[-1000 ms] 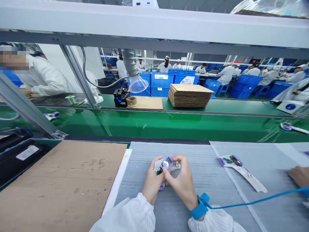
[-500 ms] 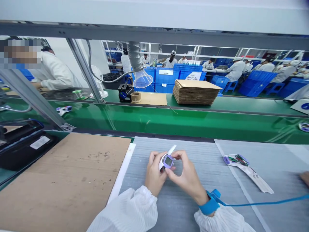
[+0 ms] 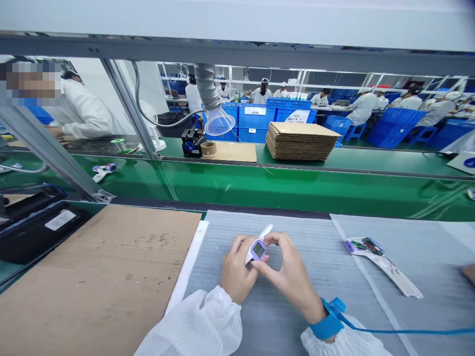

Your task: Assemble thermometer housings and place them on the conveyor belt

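Between my hands is a white and purple infrared thermometer (image 3: 258,249), its small grey screen facing up and its white end pointing away to the upper right. My left hand (image 3: 239,269) is wrapped round its left side. My right hand (image 3: 291,272), with a blue strap (image 3: 327,320) round the wrist, pinches the purple screen end between thumb and forefinger. The underside is hidden by my fingers. To the right, an opened thermometer half (image 3: 384,264) lies on the grey mat (image 3: 311,235), with green parts and wires showing inside.
Brown cardboard (image 3: 100,277) covers the left side, beside a black bin (image 3: 44,227). Beyond the mat runs a green conveyor (image 3: 237,188) carrying another thermometer (image 3: 104,170). A cardboard stack (image 3: 302,142), tape roll (image 3: 209,149) and extraction hood (image 3: 219,121) are behind it. A co-worker (image 3: 83,106) sits at left.
The thermometer on the conveyor has shifted slightly right. My right wrist and its blue cord have moved a little down and right. Both hands keep hold of the thermometer, which has turned slightly.
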{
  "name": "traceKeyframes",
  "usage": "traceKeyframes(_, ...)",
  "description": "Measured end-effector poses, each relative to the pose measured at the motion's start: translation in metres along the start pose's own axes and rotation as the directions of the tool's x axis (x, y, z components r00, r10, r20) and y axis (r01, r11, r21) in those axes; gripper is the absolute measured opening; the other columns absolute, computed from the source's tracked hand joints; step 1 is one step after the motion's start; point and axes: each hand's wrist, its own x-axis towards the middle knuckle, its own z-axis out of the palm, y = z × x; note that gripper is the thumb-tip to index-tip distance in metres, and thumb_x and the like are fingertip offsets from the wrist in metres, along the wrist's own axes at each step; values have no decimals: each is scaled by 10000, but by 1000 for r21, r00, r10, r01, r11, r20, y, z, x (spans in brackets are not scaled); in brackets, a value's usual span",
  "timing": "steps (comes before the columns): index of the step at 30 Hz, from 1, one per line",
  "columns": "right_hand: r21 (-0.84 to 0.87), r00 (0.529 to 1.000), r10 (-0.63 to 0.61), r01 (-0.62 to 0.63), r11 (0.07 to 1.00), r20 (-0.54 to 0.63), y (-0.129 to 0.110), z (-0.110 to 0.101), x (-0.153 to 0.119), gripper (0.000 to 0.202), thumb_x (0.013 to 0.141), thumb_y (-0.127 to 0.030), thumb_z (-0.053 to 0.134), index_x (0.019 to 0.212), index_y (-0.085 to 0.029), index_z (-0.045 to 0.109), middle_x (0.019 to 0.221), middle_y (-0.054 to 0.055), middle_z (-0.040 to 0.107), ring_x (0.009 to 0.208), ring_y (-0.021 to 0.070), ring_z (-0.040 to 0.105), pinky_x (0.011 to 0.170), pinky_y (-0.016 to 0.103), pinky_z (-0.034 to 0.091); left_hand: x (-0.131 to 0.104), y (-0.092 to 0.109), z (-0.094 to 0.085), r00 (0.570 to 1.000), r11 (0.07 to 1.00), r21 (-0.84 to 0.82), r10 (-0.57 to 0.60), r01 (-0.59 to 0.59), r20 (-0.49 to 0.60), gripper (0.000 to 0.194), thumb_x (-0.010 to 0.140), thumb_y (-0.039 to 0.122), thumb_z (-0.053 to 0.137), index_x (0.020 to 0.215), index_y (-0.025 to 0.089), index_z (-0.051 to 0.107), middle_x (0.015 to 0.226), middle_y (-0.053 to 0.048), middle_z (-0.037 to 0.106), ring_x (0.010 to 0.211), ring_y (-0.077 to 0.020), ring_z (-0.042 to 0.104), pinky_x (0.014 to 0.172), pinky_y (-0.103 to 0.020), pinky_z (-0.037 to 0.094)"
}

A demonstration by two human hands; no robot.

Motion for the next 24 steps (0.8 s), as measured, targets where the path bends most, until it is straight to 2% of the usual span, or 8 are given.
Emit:
traceKeyframes(5,38,997,-77,76,996,25,3,-1,-2,406,755,-289,653,1099,-217,448,1001,57,542,971,233,494,845,376,394,0,0,-5,997,994,-68,82,-82,2,223,819,236,546,1041,221,561,959,-45,588,868,-174,564,730,-253,441)
traceKeyframes(11,39,984,-140,136,990,108,8,-15,1,434,803,-344,620,1188,-240,448,1062,59,571,997,233,500,862,372,376,1,2,-7,991,987,-125,111,-100,79,223,824,262,548,1041,228,583,988,-48,614,903,-183,561,771,-262,428)
traceKeyframes(15,73,957,-228,219,973,181,13,-23,3,538,749,-373,682,1210,-238,442,1081,55,599,995,226,515,875,358,368,-3,2,-5,994,976,-200,97,-87,43,174,815,262,558,972,192,584,912,-51,617,858,-182,565,753,-266,421)
traceKeyframes(17,101,949,-224,206,973,221,15,-25,5,460,751,-369,680,1152,-240,494,1040,42,618,953,209,536,840,328,390,-4,1,-4,995,970,-235,74,-57,62,147,823,280,542,921,180,587,856,-46,609,802,-174,567,722,-265,420)
traceKeyframes(21,173,951,-146,101,980,274,15,-27,6,174,823,-331,604,966,-233,586,896,11,639,830,165,574,729,263,425,-4,1,-4,989,960,-280,45,-4,142,203,837,343,501,848,159,585,765,-43,575,706,-163,555,649,-262,415)
traceKeyframes(24,200,955,-115,61,978,273,12,-27,6,147,823,-336,603,922,-228,598,869,4,643,807,155,589,712,246,431,-3,1,-4,987,959,-281,23,23,159,223,827,365,513,828,151,574,688,-22,545,617,-139,535,599,-252,411)
